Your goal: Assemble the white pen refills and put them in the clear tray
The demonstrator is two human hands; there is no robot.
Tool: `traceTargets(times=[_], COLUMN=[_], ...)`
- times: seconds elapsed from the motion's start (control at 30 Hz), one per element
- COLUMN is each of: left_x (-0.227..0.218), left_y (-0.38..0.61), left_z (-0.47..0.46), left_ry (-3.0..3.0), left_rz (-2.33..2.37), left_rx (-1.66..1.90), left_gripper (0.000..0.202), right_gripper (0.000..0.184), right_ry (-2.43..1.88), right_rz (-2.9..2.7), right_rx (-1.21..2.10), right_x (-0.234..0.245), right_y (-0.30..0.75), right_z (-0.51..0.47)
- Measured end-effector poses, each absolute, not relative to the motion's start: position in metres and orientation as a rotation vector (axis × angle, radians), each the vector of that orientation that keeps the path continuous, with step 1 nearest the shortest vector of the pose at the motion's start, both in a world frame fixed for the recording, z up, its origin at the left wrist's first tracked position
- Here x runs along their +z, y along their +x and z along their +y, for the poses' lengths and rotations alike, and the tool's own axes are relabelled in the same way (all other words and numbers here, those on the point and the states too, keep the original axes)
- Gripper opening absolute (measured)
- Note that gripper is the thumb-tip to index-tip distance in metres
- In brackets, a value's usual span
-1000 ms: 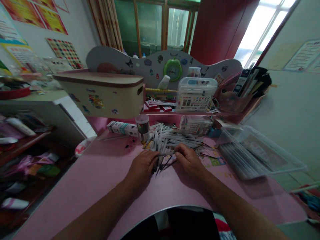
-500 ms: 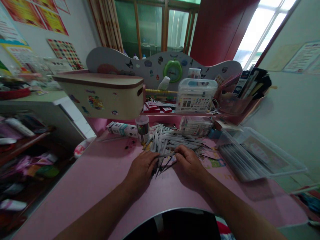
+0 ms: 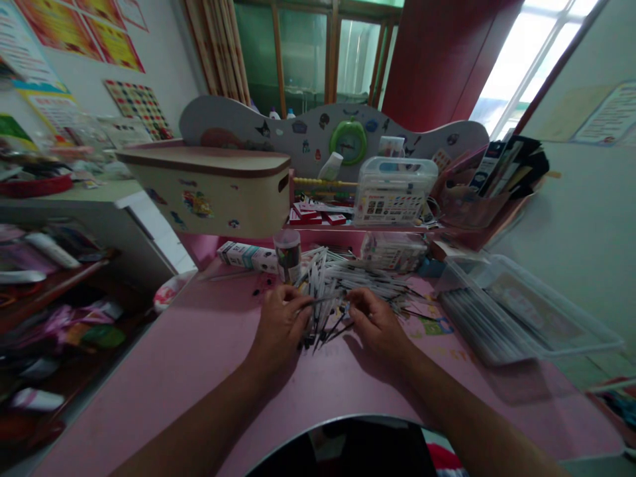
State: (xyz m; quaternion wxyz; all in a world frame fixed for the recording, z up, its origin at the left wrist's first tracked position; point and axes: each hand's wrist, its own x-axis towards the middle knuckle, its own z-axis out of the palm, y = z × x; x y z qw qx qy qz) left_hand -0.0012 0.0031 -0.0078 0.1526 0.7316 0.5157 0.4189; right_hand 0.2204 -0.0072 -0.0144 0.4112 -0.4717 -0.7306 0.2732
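Pinched between the thumb and fingers of my left hand (image 3: 283, 324) is a slim grey pen (image 3: 325, 300), held nearly level. The fingers of my right hand (image 3: 375, 321) are curled closed at the pen's right end; the exact grip there is blurred. Under and behind both hands spreads a loose pile of thin white and clear pens (image 3: 368, 277), several with dark ends pointing towards me. At the right, a clear plastic box (image 3: 581, 334) holds more slim pens (image 3: 477, 324) lying in a row.
On the pink desk (image 3: 209, 371) a clear-lidded canister (image 3: 287, 255) and a long carton (image 3: 248, 256) stand behind my left hand. Above is a shelf with a lidded cream bin (image 3: 213, 199), a clear carry case (image 3: 395, 192) and a green clock (image 3: 348, 142).
Both hands remain around the pen, which has risen slightly. My left hand's fingers have lifted and shifted a little. The whole view has moved slightly to the right.
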Motion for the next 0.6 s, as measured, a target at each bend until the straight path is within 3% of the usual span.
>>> traceTargets(times=[0.2, 0.33, 0.6], left_x=[-0.006, -0.009, -0.011], left_y=[-0.003, 0.004, 0.006], left_z=[0.009, 0.012, 0.013], left_ry=[1.478, 1.012, 0.859], left_rz=[1.327, 1.126, 1.001], left_rx=[1.441, 1.485, 1.449], left_gripper=[0.019, 0.027, 0.024], right_gripper=[0.016, 0.018, 0.02], right_ry=[-1.219, -1.257, -1.335], right_rz=[-1.956, -2.106, -2.228], right_rx=[0.405, 0.321, 0.198], right_x=[-0.017, -0.025, -0.03], right_y=[0.21, 0.207, 0.201], right_z=[-0.006, -0.003, 0.0])
